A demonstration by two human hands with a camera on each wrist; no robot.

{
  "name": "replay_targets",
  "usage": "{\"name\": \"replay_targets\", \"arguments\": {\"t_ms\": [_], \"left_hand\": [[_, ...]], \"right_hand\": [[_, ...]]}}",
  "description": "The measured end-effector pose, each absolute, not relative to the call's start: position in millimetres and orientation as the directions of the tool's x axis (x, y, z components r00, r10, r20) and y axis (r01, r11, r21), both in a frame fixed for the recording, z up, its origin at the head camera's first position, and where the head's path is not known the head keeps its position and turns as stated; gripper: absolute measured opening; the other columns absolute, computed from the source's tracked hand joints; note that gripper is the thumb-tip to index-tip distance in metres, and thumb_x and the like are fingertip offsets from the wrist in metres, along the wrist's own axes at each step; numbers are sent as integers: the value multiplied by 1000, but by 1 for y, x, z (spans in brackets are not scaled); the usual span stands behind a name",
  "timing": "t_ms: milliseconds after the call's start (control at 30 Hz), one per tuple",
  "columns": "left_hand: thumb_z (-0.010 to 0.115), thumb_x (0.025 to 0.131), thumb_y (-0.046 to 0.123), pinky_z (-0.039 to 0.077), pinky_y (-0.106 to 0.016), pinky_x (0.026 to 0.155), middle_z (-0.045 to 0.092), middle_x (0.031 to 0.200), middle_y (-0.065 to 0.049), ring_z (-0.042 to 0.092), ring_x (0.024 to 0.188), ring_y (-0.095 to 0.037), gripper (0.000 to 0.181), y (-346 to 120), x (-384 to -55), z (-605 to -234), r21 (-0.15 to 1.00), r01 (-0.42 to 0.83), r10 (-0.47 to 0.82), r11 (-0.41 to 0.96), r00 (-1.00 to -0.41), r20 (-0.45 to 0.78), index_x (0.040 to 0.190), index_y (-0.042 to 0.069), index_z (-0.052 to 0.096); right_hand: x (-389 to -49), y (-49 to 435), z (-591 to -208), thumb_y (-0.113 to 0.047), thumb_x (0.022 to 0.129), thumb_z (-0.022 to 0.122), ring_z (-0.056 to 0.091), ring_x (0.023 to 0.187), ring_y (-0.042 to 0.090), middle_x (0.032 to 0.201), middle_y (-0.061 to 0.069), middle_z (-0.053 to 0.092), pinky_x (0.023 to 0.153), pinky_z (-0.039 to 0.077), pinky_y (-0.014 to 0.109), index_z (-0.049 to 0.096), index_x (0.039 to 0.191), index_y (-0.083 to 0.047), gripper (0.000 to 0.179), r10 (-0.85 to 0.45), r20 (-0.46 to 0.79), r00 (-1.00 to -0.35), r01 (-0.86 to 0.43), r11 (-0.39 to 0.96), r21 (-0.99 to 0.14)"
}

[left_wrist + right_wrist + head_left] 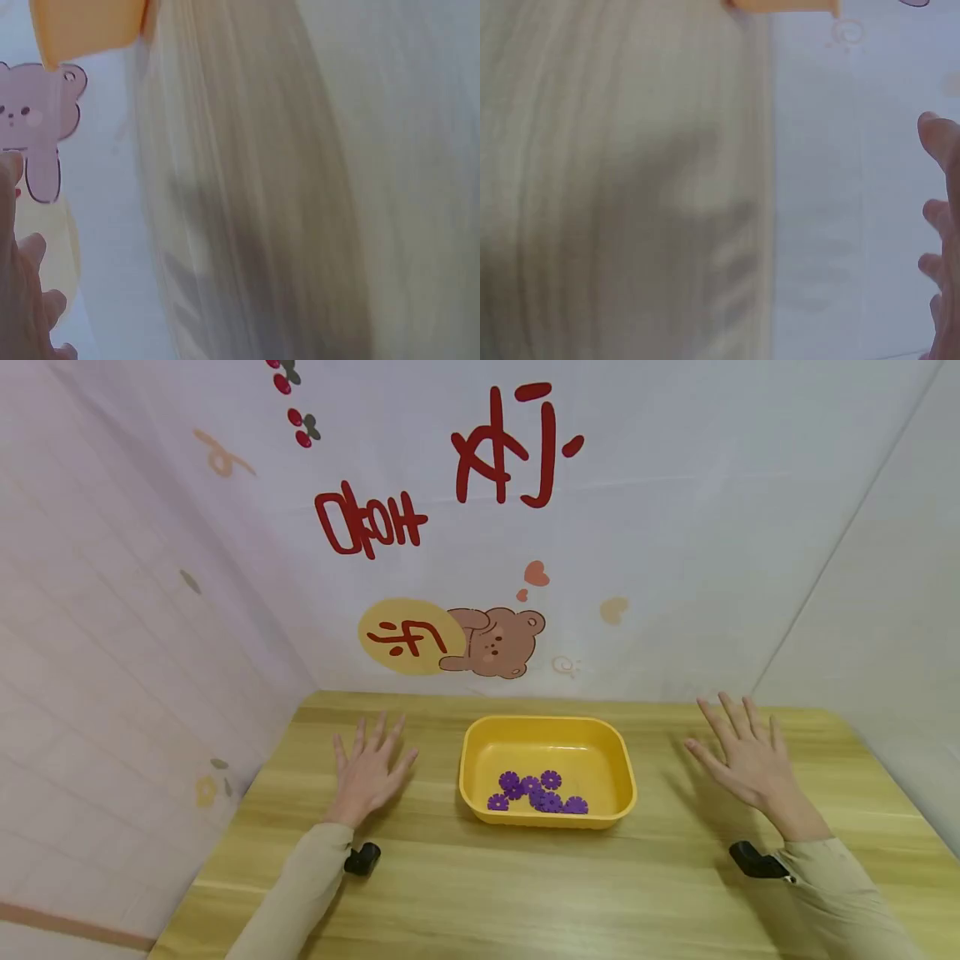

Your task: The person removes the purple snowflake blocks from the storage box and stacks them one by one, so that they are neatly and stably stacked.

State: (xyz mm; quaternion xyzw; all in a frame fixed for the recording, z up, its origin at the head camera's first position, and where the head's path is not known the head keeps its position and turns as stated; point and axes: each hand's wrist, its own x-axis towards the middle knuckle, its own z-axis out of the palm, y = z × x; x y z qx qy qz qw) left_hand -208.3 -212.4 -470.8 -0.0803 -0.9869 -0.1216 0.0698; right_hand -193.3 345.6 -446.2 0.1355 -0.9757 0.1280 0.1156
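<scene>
Fingers (714,722) are spread on both hands, and neither hand grips anything. To the left of the yellow tray (592,772) is the left hand (366,783); well apart on its other side is the right hand (757,772), whose shadow on the desk (480,893) suggests that it hovers. Sitting upright on the desk between them, the tray touches neither hand.

Purple discs (551,802) lie in the tray, gathered toward its near wall, several overlapping. They look like thin plastic: light, fairly stiff, hard to break, perhaps a little slick when flat. Their notched edges should give a fingertip something to catch, so a pinch on opposite edges seems best; those lying over others should lift more easily than flat ones.

The tray itself looks light and rigid, with smooth walls; its rim, taken at both short ends, would be the surest hold.
</scene>
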Motion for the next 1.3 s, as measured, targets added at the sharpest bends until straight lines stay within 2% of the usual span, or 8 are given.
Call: {"name": "replay_targets", "arguments": {"t_ms": [233,367,700,933,1100,1300], "left_hand": [[36,99,58,-13,-67,105,12,159,-9,3,144,-39,69,-191,-207,-462,271,232,209,934,-972,110,156,23,19],[37,99,57,-11,-66,106,9,160,-5,3,144,-36,69,-172,-205,-464,285,288,271,914,-958,99,157,26,16],[40,100,51,-13,-62,107,8,158,1,5,144,-33,67,-149,-201,-464,362,368,355,857,-929,102,157,27,13],[38,96,62,-8,-63,108,2,159,1,5,144,-32,78,-145,-206,-459,397,437,464,807,-885,30,156,30,1],[47,91,66,-6,-56,112,4,160,-2,8,145,-27,92,-144,-211,-461,519,427,531,741,-845,-61,156,28,-6],[62,85,62,9,-52,115,1,160,-7,9,145,-27,108,-142,-214,-463,629,393,570,671,-816,-97,155,20,-8]], "right_hand": [[-201,319,-437,-33,100,52,3,143,42,156,21,16,111,0,62,24,154,-14,64,-377,319,-869,-456,861,-225],[-205,296,-441,-31,101,51,13,141,44,155,21,22,111,11,62,32,151,-12,57,-433,325,-841,-516,823,-237],[-215,245,-450,-29,102,50,23,139,41,155,15,26,107,25,62,35,150,-14,53,-529,339,-778,-619,735,-275],[-215,213,-446,-32,102,48,31,137,37,154,12,29,106,31,58,36,150,-18,52,-579,314,-753,-657,691,-302],[-215,191,-449,-32,104,44,35,135,34,154,11,30,104,36,55,38,149,-17,48,-630,268,-729,-682,638,-357],[-214,169,-450,-33,105,41,36,135,32,152,11,34,106,35,52,42,148,-14,47,-664,215,-717,-681,598,-423]]}}
